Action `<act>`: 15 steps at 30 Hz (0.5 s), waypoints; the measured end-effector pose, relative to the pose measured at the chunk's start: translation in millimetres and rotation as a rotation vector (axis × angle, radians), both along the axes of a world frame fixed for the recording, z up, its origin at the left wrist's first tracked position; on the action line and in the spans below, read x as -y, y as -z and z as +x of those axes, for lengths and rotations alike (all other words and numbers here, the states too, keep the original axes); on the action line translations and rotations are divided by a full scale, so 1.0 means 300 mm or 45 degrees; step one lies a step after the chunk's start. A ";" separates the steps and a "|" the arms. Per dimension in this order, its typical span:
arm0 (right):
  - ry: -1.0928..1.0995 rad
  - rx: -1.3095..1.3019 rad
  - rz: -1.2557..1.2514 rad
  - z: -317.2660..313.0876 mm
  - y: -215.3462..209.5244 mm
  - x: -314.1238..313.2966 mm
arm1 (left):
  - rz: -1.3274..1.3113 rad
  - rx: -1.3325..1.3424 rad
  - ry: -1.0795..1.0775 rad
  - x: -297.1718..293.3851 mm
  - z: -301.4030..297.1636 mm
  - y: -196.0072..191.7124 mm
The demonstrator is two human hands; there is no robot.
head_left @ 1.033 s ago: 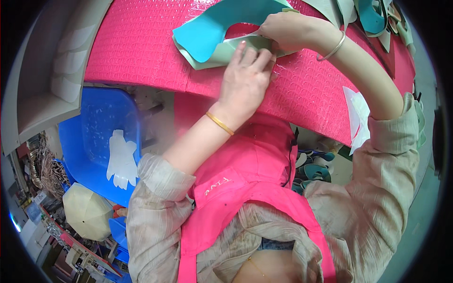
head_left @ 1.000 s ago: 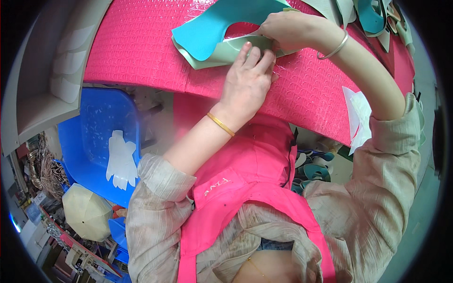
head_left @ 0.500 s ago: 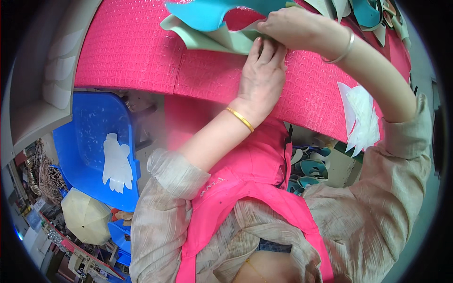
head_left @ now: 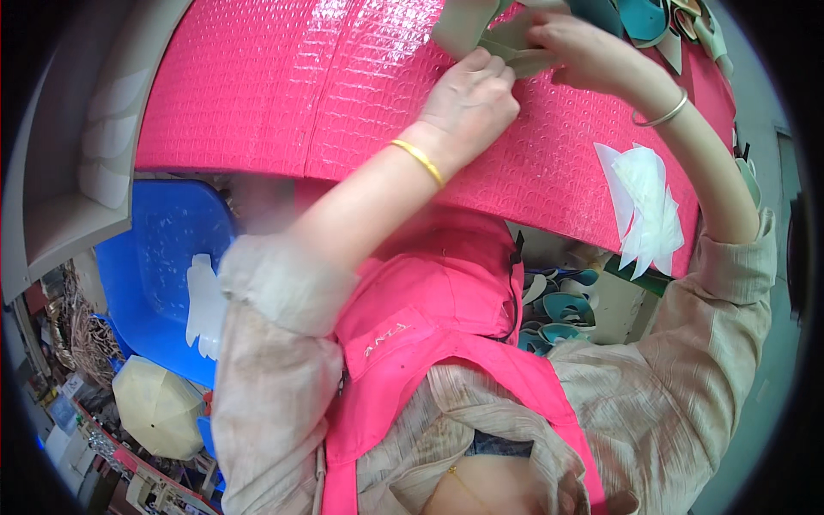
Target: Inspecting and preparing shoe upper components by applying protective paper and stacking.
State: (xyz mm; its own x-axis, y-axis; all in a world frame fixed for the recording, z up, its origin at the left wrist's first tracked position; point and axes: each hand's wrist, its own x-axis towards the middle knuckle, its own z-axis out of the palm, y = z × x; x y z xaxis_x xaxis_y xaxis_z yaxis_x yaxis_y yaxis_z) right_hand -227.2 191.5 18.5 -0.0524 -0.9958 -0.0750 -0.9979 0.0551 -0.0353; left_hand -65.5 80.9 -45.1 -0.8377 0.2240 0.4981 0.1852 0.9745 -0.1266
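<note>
At the far side of a pink-covered table (head_left: 232,103), both hands are on a pale grey-green cut sheet piece (head_left: 459,26) with curved edges. My left hand (head_left: 472,99), with a gold bangle at its wrist, is closed, fingertips pinching the piece's near edge. My right hand (head_left: 588,53), wearing a silver bangle, has its fingers bent onto the right end of the same piece. The top of the piece runs out of the picture. Just beyond my right hand are teal curved pieces (head_left: 644,21), partly cut off by the picture's upper edge.
White thin cut pieces (head_left: 645,206) lie in a stack near the table's right front edge. Left of me stands a blue plastic chair (head_left: 159,257) with white pieces (head_left: 202,300) on it. A cream umbrella-like dome (head_left: 157,405) is below it. More teal pieces (head_left: 566,307) sit under the table.
Both hands have moved, the right one farther to the right, with the pale green piece. The teal piece that lay at the upper middle has left that spot.
</note>
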 end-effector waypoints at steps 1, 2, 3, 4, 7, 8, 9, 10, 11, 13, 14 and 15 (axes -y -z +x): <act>0.000 0.163 0.151 0.001 -0.011 0.024 | -0.051 0.090 0.088 0.019 0.007 -0.011; 0.134 0.208 0.208 0.019 -0.014 0.029 | -0.080 0.060 0.111 0.025 0.036 -0.012; 0.269 0.255 0.266 0.045 -0.017 0.028 | -0.085 0.060 0.118 0.027 0.050 -0.010; 0.270 0.257 0.260 0.066 -0.020 0.028 | -0.102 0.085 0.112 0.027 0.066 -0.012; 0.167 0.368 0.016 0.118 0.040 0.029 | -0.088 0.145 0.070 0.018 0.085 -0.013; 0.315 0.364 0.124 0.141 0.031 0.056 | -0.052 0.176 0.032 0.015 0.085 -0.008; 0.462 0.360 0.233 0.156 0.018 0.075 | -0.052 0.182 0.040 0.011 0.090 0.003; 0.464 0.369 0.233 0.149 0.015 0.076 | 0.112 0.147 0.014 0.006 0.103 0.018; 0.454 0.492 0.222 0.133 0.017 0.081 | 0.276 0.111 -0.013 0.001 0.112 0.031; 0.396 0.784 -0.021 0.051 0.127 0.039 | 0.320 0.119 -0.026 -0.009 0.121 0.048; 0.391 0.810 -0.011 0.047 0.136 0.053 | 0.364 0.121 -0.050 -0.005 0.126 0.056; 0.386 0.836 -0.002 0.044 0.144 0.062 | 0.361 0.130 -0.052 -0.001 0.128 0.060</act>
